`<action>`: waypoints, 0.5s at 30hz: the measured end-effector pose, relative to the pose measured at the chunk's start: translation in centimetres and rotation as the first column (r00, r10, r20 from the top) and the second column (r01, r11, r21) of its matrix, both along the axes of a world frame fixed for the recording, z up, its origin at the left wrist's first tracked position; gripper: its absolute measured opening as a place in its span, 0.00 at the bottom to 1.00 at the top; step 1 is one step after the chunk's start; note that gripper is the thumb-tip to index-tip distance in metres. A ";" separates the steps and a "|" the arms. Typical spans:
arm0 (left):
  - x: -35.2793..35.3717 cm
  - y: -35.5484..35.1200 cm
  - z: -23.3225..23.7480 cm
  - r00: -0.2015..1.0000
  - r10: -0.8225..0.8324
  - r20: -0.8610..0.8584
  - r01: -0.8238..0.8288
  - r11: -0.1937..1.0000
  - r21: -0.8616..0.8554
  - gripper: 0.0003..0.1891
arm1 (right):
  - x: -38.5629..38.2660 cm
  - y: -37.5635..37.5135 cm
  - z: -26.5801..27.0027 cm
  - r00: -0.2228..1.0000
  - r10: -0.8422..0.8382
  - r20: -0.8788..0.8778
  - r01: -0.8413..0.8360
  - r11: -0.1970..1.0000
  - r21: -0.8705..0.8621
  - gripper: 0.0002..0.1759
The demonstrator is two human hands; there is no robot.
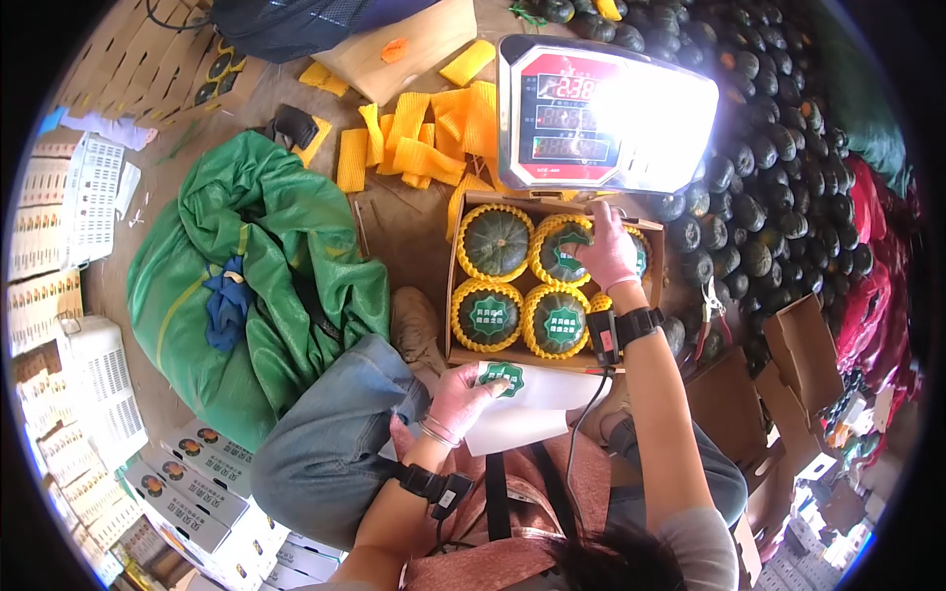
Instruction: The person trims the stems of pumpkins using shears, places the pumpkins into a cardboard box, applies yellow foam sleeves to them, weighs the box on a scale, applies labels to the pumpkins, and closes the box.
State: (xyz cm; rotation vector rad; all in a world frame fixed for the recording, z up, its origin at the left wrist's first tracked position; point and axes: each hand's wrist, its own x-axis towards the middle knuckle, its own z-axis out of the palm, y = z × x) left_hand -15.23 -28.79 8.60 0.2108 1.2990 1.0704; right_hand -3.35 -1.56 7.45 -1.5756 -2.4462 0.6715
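In front of me is an open cardboard box (453,340) with two rows of dark green pumpkins, each in a yellow foam net. My right hand (608,250) rests over the top-middle pumpkin (548,258), fingers apart at its green label (570,254). Top left in the box, a pumpkin (496,243) shows no label. Below it, two pumpkins (485,317) (557,322) carry green labels; my right wrist partly covers the right column. Between thumb and fingers, my left hand (460,402) pinches a white sticker sheet (542,387) with a green label (502,378) on it.
A digital scale display (562,118) stands behind the box, partly washed out by glare. Yellow foam nets (424,138) lie beyond it. A green sack (256,286) sits at left, loose pumpkins (759,197) and red-handled pliers (711,315) at right, stacked cartons (192,492) at lower left.
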 end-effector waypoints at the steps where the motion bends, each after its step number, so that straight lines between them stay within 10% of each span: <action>1: -0.1 0.0 -0.2 1.000 0.000 -0.005 0.000 1.000 0.021 0.11 | -0.2 -0.1 -0.1 1.000 0.004 0.000 -0.004 1.000 -0.006 0.34; 4: -0.2 0.1 0.2 1.000 0.011 0.005 -0.011 0.997 0.078 0.11 | -0.1 -0.6 -1.6 0.951 0.292 -0.097 -0.301 0.948 -0.100 0.27; 9: 0.0 -0.9 -0.6 0.998 0.047 -0.036 -0.042 0.990 0.132 0.11 | -0.5 -5.1 1.5 0.990 0.053 0.133 -0.053 0.999 -0.004 0.26; 12: -0.7 -0.8 0.0 0.994 0.000 -0.109 0.012 0.994 0.109 0.10 | -0.5 -11.4 4.9 0.844 0.462 -0.273 -0.536 0.745 -0.396 0.21; 15: -0.6 -1.4 -0.1 0.985 0.045 -0.168 -0.022 0.991 0.131 0.08 | -0.3 -15.4 4.7 0.874 0.331 -0.356 -0.455 0.815 -0.358 0.13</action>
